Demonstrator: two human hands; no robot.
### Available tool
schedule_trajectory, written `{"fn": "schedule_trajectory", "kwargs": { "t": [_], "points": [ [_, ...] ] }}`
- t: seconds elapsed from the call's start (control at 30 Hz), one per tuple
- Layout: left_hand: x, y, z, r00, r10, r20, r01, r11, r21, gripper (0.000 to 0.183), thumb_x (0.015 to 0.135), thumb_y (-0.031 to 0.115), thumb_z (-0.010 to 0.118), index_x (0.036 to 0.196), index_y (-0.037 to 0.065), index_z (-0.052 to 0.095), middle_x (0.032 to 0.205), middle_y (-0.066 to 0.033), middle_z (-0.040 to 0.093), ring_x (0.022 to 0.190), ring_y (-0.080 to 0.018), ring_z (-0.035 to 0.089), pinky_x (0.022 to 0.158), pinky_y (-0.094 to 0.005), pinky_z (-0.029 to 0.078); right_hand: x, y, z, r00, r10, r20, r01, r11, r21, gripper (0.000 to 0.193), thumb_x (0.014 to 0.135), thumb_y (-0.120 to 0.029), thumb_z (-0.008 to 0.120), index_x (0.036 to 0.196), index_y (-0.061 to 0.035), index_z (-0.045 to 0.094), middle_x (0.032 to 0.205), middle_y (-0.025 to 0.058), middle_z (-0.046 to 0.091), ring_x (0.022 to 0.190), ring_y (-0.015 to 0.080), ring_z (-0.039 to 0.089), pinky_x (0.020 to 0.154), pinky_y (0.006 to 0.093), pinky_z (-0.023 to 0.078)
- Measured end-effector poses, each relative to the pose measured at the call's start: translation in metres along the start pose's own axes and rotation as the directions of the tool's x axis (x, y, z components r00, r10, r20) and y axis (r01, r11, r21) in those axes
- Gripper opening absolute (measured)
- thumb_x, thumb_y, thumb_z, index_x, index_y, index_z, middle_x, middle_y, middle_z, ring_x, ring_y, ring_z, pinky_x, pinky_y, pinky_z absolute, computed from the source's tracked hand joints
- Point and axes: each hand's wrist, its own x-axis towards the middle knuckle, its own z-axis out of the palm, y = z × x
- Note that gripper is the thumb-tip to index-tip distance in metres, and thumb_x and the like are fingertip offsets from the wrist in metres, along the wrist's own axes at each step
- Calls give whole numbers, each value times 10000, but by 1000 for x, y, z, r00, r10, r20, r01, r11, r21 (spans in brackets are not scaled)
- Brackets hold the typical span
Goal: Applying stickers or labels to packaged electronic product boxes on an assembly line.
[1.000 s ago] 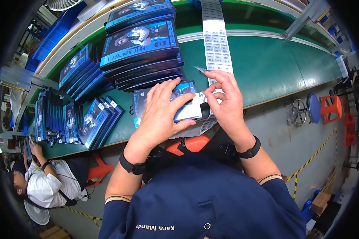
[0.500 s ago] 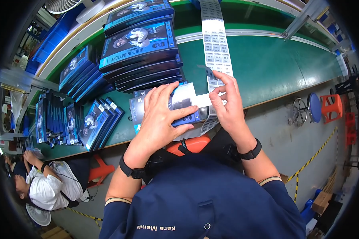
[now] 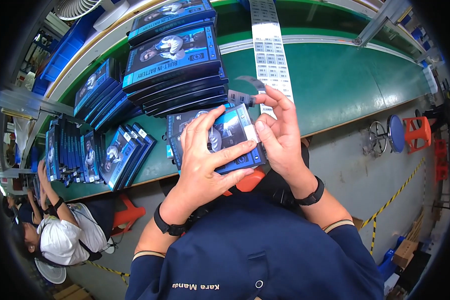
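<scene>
My left hand (image 3: 202,150) grips a black and blue printed box (image 3: 230,131), its fingers spread across the top and its thumb near the front edge. Part of a second box shows under its left side. A white label (image 3: 250,133) lies at the right edge of the held box, where the thumb of my right hand (image 3: 281,132) presses. The raised fingers of that hand hold a curled strip of small labels (image 3: 241,98) above the box's far corner.
A long label sheet (image 3: 272,60) runs from the table's far side toward my right hand. Stacked boxes (image 3: 172,52) stand behind my left hand, with more boxes (image 3: 117,152) leaning to the left. A co-worker (image 3: 65,237) sits at lower left; stools (image 3: 396,134) stand at right.
The held box has shifted right, toward my right hand. The white label now meets its edge instead of jutting out. The label strip has swung up and left. The co-worker's arm has risen.
</scene>
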Motion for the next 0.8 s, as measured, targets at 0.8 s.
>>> {"fn": "schedule_trajectory", "kwargs": {
  "t": [0.8],
  "points": [
    [-23, -21, -87, 957, -202, -208, 258, 919, 296, 603, 556, 205, 889, 1138, 206, 731, 1444, -190, 464, 1292, -392, 453, 1082, -473, 319, 16, 2, -20, 997, -11, -77, 10, 1000, -23, 857, 850, -70, 726, 1535, -50, 211, 1143, 109, 591, 1036, 147, 558, 847, 278, 460]
  ]
}}
